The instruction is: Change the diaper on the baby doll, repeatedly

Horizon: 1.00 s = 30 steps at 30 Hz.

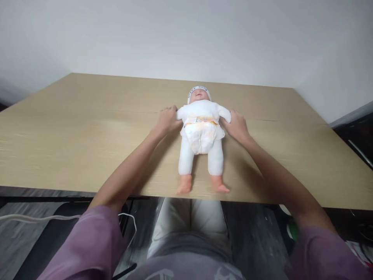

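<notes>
A baby doll (pixel 201 107) lies on its back on the wooden table, head away from me and orange feet near the front edge. It has a white cloth body and a white headband (pixel 199 88) with blue lettering. Around its hips is a white diaper (pixel 201 138) with an orange-patterned waistband. My left hand (pixel 168 119) is closed on the end of the doll's arm at the left. On the other side my right hand (pixel 236 125) grips the doll's other arm. Some fingertips of both hands are hidden.
The table (pixel 87 128) has its front edge close to my body and a pale wall (pixel 180 39) behind it. Below, at the left, a white cable (pixel 40 217) runs past a dark seat. Dark objects stand at the right beyond the table's edge.
</notes>
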Motion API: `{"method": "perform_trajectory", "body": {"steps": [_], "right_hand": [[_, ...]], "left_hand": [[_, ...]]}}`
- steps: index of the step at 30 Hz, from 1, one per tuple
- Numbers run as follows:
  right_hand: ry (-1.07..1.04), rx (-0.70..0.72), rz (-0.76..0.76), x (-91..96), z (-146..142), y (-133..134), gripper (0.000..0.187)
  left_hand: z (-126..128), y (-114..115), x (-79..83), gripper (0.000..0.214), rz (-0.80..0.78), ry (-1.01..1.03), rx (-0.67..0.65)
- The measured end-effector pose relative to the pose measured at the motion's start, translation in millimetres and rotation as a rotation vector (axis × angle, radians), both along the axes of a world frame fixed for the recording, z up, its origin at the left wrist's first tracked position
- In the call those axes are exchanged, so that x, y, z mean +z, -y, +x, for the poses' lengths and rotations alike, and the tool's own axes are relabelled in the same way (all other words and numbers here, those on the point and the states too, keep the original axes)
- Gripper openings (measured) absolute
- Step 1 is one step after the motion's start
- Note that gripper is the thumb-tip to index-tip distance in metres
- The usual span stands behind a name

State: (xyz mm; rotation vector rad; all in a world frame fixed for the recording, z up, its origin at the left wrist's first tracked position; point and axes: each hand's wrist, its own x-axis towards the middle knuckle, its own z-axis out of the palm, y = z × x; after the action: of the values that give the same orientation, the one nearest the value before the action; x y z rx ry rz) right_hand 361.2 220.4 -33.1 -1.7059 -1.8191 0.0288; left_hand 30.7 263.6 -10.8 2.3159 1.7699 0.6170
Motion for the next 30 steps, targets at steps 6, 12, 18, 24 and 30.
{"method": "perform_trajectory", "body": {"steps": [6,12,18,24,30], "right_hand": [[-0.05,0.202,-0.022,47.3,17,134,0.038],[-0.015,0.498,-0.159,53.0,1,314,0.02],[0.191,0.514,-0.445,-34.7,-44,400,0.021],[0.035,0.419,-0.544,-99.6,-31,411,0.032],[-0.485,0.503,-0.625,-98.7,-14,442,0.034]], "left_hand": [[-17,207,16.5,0.053,0.019,0.231,0.074],[-48,470,-66.3,0.056,-0.105,0.304,-0.057],[-82,568,-139.1,0.045,-0.488,0.344,-0.01],[-81,561,-130.9,0.055,-0.508,0.228,-0.074],[-66,520,-96.3,0.059,-0.286,0.04,-0.663]]}}
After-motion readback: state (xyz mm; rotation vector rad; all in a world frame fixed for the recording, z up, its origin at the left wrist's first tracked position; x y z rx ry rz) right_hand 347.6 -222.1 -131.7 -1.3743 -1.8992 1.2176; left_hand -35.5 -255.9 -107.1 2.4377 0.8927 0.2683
